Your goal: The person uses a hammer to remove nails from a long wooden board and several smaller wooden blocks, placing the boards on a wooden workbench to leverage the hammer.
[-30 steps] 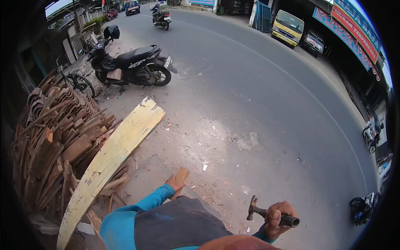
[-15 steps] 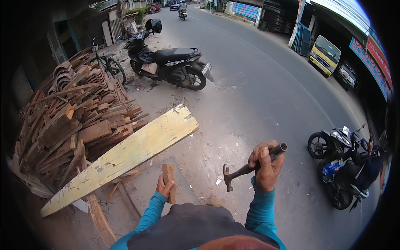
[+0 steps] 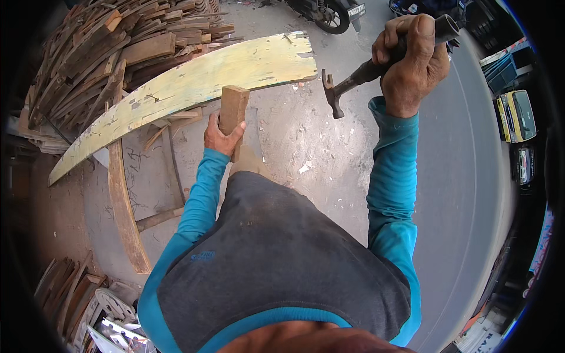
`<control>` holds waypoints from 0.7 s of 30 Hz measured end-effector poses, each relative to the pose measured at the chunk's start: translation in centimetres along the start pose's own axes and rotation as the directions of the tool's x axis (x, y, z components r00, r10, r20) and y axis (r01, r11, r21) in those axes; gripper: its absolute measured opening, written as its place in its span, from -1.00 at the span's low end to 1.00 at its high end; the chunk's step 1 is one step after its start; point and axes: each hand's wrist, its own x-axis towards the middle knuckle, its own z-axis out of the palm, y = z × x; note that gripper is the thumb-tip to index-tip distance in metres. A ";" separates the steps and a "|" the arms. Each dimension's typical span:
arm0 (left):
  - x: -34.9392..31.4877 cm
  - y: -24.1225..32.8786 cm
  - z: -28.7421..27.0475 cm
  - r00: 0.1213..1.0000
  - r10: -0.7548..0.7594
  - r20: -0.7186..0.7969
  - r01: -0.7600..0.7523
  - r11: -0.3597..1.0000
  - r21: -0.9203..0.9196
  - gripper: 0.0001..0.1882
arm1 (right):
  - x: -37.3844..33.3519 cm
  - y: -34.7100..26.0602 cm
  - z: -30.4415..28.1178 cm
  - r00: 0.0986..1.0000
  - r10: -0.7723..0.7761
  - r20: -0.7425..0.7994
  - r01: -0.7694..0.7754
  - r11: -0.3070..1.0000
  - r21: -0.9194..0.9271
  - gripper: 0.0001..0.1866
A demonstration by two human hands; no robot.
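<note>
from the left grip (image 3: 223,134), a lane opens at 3 o'clock above the littered ground (image 3: 321,144), ending at the right sleeve (image 3: 394,167); the claw hammer (image 3: 353,78) borders it between 2 and 3. the yellow-painted plank (image 3: 176,82) bars 12 round to 9, salvaged-timber pile (image 3: 82,50) beyond at 10. the torso (image 3: 282,247) closes 5.

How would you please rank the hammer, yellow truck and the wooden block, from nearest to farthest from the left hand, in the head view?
1. Wooden block: held in the left hand.
2. Hammer: in the right hand.
3. Yellow truck: far right, across the road.
</note>
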 end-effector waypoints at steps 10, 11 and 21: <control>13.5 -2.5 -1.5 0.999 0.006 -0.040 -0.005 1.000 0.030 -0.26 | 9.0 16.8 11.7 0.792 0.565 0.232 -0.526 0.824 -0.210 -0.49; 14.0 -3.0 -1.6 0.999 -0.027 -0.032 0.026 0.999 -0.024 -0.27 | 9.5 18.5 12.8 0.778 0.580 0.242 -0.536 0.813 -0.227 -0.49; 14.2 -3.3 -2.1 0.996 -0.091 -0.003 0.089 0.983 -0.158 -0.29 | 10.6 30.9 21.2 0.556 0.779 0.289 -0.609 0.619 -0.497 -0.46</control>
